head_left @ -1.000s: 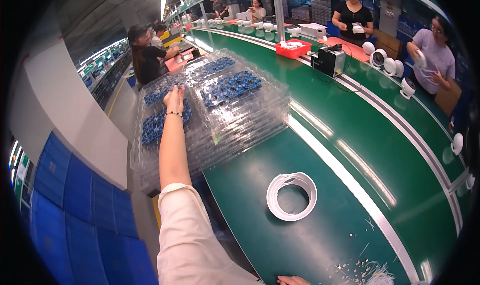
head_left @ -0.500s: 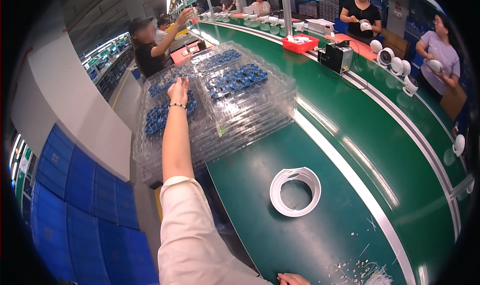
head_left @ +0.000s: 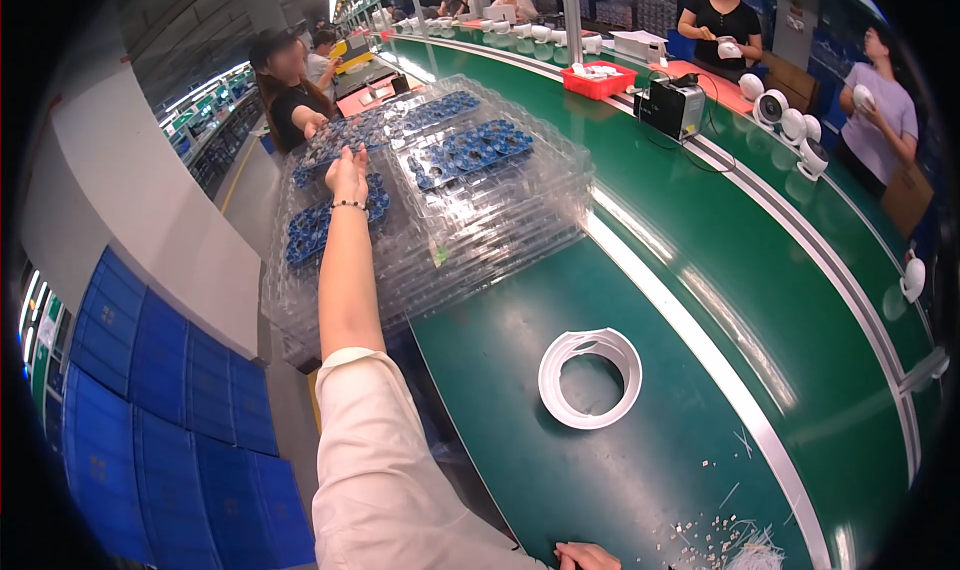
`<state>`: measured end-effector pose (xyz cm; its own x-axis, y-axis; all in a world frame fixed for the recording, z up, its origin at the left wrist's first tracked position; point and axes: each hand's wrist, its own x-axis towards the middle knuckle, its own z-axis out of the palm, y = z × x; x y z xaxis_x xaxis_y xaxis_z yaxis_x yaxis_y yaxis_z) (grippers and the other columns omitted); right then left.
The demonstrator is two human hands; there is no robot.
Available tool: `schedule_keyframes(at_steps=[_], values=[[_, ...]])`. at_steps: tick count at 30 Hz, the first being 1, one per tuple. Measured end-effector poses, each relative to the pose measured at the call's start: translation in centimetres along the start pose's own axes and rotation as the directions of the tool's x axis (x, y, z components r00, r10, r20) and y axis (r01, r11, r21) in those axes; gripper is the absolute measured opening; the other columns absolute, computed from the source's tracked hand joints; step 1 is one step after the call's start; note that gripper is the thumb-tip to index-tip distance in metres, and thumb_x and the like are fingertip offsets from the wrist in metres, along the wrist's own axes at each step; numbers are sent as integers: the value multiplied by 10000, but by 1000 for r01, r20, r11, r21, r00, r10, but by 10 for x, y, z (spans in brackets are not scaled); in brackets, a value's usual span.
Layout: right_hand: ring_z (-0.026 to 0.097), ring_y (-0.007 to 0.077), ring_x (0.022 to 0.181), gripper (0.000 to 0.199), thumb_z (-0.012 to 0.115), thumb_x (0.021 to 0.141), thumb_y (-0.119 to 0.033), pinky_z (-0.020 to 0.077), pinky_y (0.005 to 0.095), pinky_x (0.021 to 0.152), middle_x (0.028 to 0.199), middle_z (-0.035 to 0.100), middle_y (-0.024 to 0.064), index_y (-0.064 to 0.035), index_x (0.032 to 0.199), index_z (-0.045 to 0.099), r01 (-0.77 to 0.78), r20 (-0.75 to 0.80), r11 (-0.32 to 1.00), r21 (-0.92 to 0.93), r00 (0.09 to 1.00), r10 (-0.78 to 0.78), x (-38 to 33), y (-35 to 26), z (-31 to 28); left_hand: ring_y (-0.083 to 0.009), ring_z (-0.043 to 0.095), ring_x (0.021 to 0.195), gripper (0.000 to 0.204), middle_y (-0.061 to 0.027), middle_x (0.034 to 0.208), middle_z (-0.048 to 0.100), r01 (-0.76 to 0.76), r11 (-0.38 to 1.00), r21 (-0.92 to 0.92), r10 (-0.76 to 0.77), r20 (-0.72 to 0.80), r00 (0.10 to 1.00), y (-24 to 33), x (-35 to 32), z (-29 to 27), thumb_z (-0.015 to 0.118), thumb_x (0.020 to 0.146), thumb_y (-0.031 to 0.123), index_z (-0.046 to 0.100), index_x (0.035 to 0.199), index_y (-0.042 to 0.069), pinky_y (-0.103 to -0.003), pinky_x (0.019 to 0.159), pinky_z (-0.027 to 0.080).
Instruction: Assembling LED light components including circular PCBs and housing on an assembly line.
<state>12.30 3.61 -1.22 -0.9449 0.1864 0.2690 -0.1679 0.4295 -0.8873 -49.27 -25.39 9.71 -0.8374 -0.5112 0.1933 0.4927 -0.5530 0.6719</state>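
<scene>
1. A co-worker's hand (head_left: 314, 125), raised moments ago, now reaches near my left hand (head_left: 347, 180); both share space over blue circuit boards (head_left: 472, 154) in stacked clear trays (head_left: 500, 225).
2. I can't tell whether my fingers, left or right hand (head_left: 588, 556), hold anything.

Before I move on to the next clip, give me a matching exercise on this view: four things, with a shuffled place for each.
1. white ring
2. blue parts
3. left hand
4. red bin

A. extended over the stack of clear trays
B. near a black box
C. on the green tabletop
D. in the top tray

Pairs: 1-C, 2-D, 3-A, 4-B
</scene>
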Motion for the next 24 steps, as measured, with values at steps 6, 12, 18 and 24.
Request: schedule_keyframes(at_steps=[6, 12, 18, 24], values=[[613, 265, 682, 255, 621, 708, 67, 491, 316, 625, 819, 628, 143, -34, 942, 627, 16, -30, 999, -35, 999, -17, -1, 2, -5, -292, 607, 881, 182, -157, 957, 528, -12, 994, 104, -4, 148, 989, -8, 12, 3, 487, 914, 70, 460, 1004, -87, -353, 725, 560], [614, 255, 668, 192, 608, 741, 31, 486, 306, 598, 800, 631, 122, -32, 919, 642, -10, -47, 1000, 27, 999, 12, 0, 6, 0, -288, 588, 937, 194, -161, 1025, 602, -834, -19, 551, 304, 798, 520, 1, -66, 29, 579, 823, 115, 627, 954, -19, -343, 849, 453], [610, 254, 636, 202, 589, 748, 42, 483, 312, 572, 769, 624, 119, -35, 926, 645, 32, -66, 997, 67, 997, -27, -5, 8, 1, -368, 415, 1190, 503, -244, 1224, 488, -665, -401, 630, -257, 620, 742, 85, -98, 3, 718, 680, 320, 609, 1043, -10, -406, 979, 368], [626, 292, 674, 248, 616, 775, -4, 501, 342, 603, 791, 636, 143, -49, 1019, 626, -7, -66, 1000, 18, 998, 9, -5, 5, 3, -423, 193, 1326, 1004, -264, 1413, 256, -432, -446, 784, -407, 252, 878, 91, -102, -37, 735, 586, 568, 359, 1355, 43, -438, 1075, 234]])
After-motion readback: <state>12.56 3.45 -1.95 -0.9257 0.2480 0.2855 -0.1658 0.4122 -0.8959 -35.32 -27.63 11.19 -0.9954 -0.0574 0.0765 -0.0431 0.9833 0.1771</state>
